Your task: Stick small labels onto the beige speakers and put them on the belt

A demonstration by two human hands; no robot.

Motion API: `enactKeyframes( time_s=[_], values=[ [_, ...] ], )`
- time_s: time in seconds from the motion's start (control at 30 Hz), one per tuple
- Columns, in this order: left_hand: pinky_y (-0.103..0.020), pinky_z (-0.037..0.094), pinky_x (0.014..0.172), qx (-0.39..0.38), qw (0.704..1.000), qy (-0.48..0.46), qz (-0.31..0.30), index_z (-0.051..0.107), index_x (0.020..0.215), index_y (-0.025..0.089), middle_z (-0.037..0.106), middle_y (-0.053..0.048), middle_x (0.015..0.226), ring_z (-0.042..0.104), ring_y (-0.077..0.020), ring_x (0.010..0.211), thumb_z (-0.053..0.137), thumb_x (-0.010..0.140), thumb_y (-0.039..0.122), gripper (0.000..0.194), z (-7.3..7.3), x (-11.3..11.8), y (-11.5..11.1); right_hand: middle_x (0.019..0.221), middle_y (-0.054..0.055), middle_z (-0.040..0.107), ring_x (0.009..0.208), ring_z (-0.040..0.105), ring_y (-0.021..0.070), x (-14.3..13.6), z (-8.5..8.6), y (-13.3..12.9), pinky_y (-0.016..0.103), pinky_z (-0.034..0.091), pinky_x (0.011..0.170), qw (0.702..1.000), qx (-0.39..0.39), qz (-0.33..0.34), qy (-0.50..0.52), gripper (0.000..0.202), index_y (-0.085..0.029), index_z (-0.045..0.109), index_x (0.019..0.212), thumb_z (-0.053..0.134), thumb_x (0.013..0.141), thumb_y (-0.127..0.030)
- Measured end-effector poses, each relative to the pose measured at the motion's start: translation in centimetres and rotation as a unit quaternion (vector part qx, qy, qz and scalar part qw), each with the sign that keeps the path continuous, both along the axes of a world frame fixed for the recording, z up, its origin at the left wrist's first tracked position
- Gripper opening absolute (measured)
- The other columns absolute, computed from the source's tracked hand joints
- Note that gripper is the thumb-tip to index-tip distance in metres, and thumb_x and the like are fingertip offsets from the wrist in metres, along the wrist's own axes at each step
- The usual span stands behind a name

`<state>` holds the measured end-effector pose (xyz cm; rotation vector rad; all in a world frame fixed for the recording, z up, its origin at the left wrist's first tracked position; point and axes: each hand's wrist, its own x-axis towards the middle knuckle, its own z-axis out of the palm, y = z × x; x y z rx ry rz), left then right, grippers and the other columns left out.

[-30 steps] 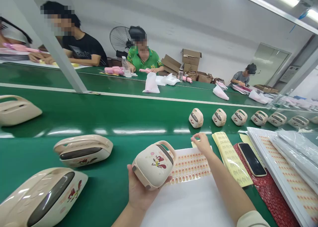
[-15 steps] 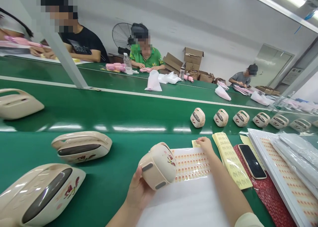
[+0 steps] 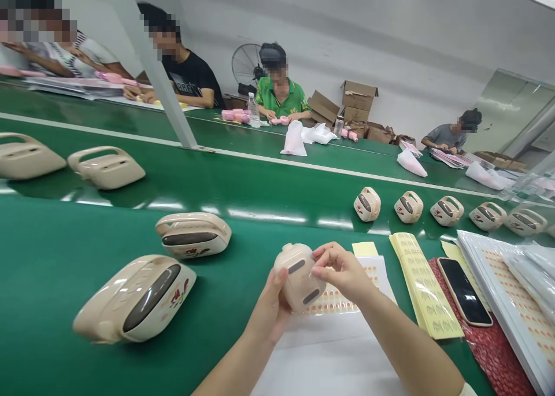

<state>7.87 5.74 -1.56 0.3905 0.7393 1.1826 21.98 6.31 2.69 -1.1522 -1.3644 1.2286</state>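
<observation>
A cream housing (image 3: 299, 277) with two dark grey strips on its face is held in my left hand (image 3: 271, 306), fingers wrapped round its lower left. My right hand (image 3: 340, 269) touches its right side with thumb and forefinger pinched; what they hold, if anything, is too small to make out. Beneath the hands lies a white sheet with rows of small orange stickers (image 3: 338, 300). A small yellow paper (image 3: 365, 249) sits behind it. To the left, two cream housings with dark windows and red prints, one larger (image 3: 134, 298) and one behind (image 3: 193, 236), rest on the green surface.
Yellow label strips (image 3: 427, 286), a phone (image 3: 465, 292) on red wrap (image 3: 494, 344) and more sticker sheets (image 3: 511, 303) lie at right. Several cream housings line the green belt (image 3: 260, 182). People sit across, behind a grey post (image 3: 162, 78).
My right hand has come from the small yellow paper to the housing. The housing has been turned so its strip-marked face shows more. The view has shifted left.
</observation>
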Motion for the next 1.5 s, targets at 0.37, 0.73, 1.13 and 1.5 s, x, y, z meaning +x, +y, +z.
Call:
enactKeyframes(
  time_s=[0.37, 0.73, 1.13, 1.5],
  values=[
    [-0.027, 0.052, 0.061, -0.009, 0.999, -0.026, 0.017, 0.052, 0.117, 0.03, 0.068, -0.001, 0.093, 0.063, -0.0209, 0.082, 0.069, 0.066, 0.043, 0.055, 0.2, 0.2, 0.0, 0.092, 0.005, 0.051, 0.093, 0.053, 0.0201, -1.0, -1.5, -0.3, 0.037, 0.045, 0.08, 0.98, 0.079, -0.041, -0.178, 0.01, -0.02, 0.057, 0.061, 0.064, 0.068, -0.018],
    [-0.049, 0.051, 0.068, -0.085, 0.992, -0.052, 0.073, 0.059, 0.106, 0.021, 0.066, -0.008, 0.091, 0.062, -0.0307, 0.085, 0.052, 0.074, 0.051, 0.044, 1.4, -0.8, 1.1, 0.092, 0.005, 0.062, 0.087, 0.057, 0.0183, 1.5, -3.2, 2.3, 0.036, 0.045, 0.077, 0.947, 0.181, -0.121, -0.235, 0.027, -0.023, 0.052, 0.106, 0.046, 0.08, -0.018],
    [-0.034, 0.051, 0.077, 0.044, 0.978, -0.169, 0.113, 0.056, 0.112, 0.034, 0.066, 0.0, 0.108, 0.05, -0.0265, 0.113, 0.063, 0.064, 0.053, 0.052, 0.2, -1.5, 1.9, 0.072, 0.003, 0.06, 0.073, 0.055, 0.0192, -0.6, -7.7, 3.7, 0.036, 0.045, 0.073, 0.956, 0.133, -0.102, -0.242, 0.039, -0.018, 0.054, 0.105, 0.047, 0.068, -0.006],
    [-0.036, 0.046, 0.09, 0.159, 0.923, -0.351, -0.006, 0.025, 0.137, 0.021, 0.059, -0.013, 0.122, 0.053, -0.028, 0.112, 0.058, 0.075, 0.036, 0.071, -2.3, -1.3, 2.0, 0.052, -0.011, 0.051, 0.057, 0.053, 0.0107, -5.0, -0.8, 0.7, 0.03, 0.044, 0.073, 0.955, 0.022, -0.158, 0.251, 0.044, -0.022, 0.049, 0.096, 0.072, 0.058, -0.025]
  ],
)
